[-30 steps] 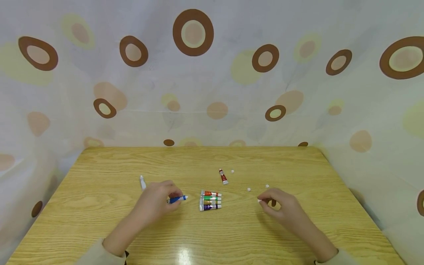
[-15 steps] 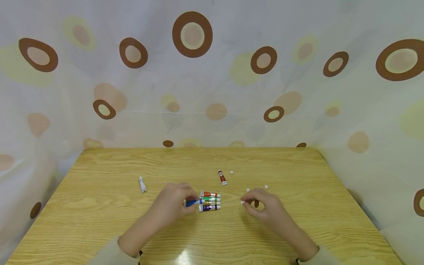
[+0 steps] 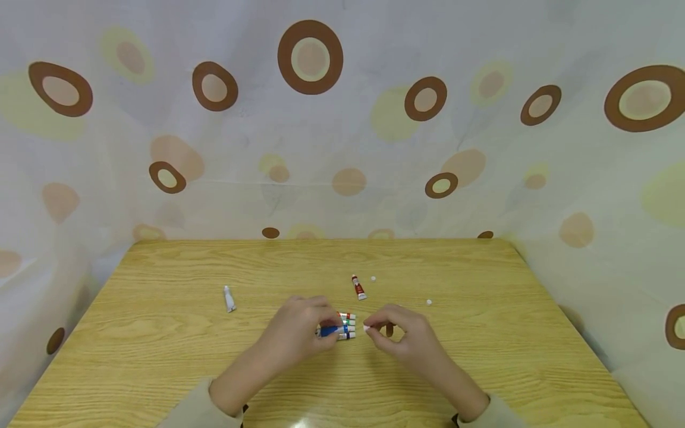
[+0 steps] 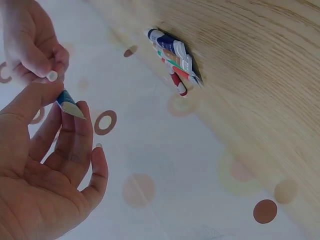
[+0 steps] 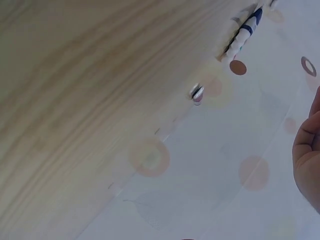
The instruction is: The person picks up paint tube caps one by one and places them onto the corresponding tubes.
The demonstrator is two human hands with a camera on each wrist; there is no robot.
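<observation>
My left hand (image 3: 299,327) pinches a small blue paint tube (image 3: 330,331) between thumb and fingers, its flat silver end towards me in the left wrist view. Facing it, my right hand (image 3: 409,336) holds a white cap (image 3: 366,327) at its thumb and fingertips. In the head view a small gap separates cap and blue tube. Below the left hand lies a row of paint tubes (image 3: 346,336), side by side with white caps to the right; the hand covers part of them. The same row of tubes (image 4: 172,50) shows purple-blue, ochre, green and orange labels.
Beyond the hands a dark red paint tube (image 3: 358,288) lies on the wooden table (image 3: 460,267), a loose white cap (image 3: 373,278) beside it. Another white cap (image 3: 429,302) is farther right. A white tube (image 3: 229,299) lies at left. Patterned cloth (image 3: 374,196) surrounds the far sides.
Both hands have come together: the left moved right with the blue tube, above the row, and the right moved left with the white cap.
</observation>
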